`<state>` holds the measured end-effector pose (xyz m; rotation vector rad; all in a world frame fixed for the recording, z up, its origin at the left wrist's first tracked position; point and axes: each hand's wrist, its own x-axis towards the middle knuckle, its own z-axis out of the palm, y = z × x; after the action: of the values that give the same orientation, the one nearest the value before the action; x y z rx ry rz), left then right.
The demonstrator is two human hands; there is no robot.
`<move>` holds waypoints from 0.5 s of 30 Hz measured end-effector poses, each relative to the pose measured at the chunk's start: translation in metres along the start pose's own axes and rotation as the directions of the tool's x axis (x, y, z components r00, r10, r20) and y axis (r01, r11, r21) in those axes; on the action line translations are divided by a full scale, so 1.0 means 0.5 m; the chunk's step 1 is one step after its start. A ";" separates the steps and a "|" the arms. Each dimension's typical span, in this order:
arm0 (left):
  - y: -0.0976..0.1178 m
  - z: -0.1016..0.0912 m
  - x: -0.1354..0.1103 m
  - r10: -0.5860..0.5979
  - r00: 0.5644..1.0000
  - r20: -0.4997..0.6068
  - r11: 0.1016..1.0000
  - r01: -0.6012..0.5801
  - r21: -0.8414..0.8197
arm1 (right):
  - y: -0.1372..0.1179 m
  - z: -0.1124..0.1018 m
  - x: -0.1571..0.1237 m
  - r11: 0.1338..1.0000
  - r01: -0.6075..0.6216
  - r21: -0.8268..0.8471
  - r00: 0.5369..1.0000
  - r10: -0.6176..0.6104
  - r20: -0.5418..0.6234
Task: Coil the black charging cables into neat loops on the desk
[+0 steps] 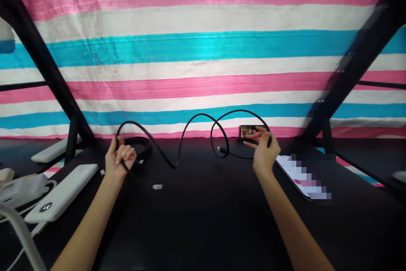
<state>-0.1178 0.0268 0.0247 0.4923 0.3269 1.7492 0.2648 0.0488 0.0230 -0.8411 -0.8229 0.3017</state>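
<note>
Fingers (260, 136) on black cable (199, 114), phone (245, 130) partly behind

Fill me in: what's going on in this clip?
A person has a black cable in both bare hands: the left hand grips one part, the right hand another, with loose loops in between. A plug shows near the loop closer to the right hand. A dark coil lies beside the left hand, and a white power bank rests farther left.
</note>
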 end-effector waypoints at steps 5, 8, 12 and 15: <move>0.010 0.011 -0.015 0.011 1.000 -0.017 1.000 -0.011 0.002 | -0.038 -0.010 0.010 0.994 0.107 0.014 0.982 -0.103 -0.158; -0.006 0.017 -0.020 -0.027 1.000 -0.010 0.999 0.027 0.035 | -0.060 -0.012 0.008 0.991 0.133 0.026 0.973 -0.126 -0.194; -0.036 0.022 -0.025 -0.192 0.981 -0.010 0.969 0.191 0.155 | -0.082 -0.004 -0.005 0.987 0.143 0.070 0.973 -0.127 -0.192; -0.056 0.031 -0.036 -0.348 0.937 -0.040 0.893 0.344 0.290 | -0.088 0.008 -0.024 0.986 0.120 0.115 0.986 -0.105 -0.129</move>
<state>-0.0833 0.0152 0.0223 0.6162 0.6328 1.3541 0.2506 0.0158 0.0515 -0.6889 -0.7269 0.1965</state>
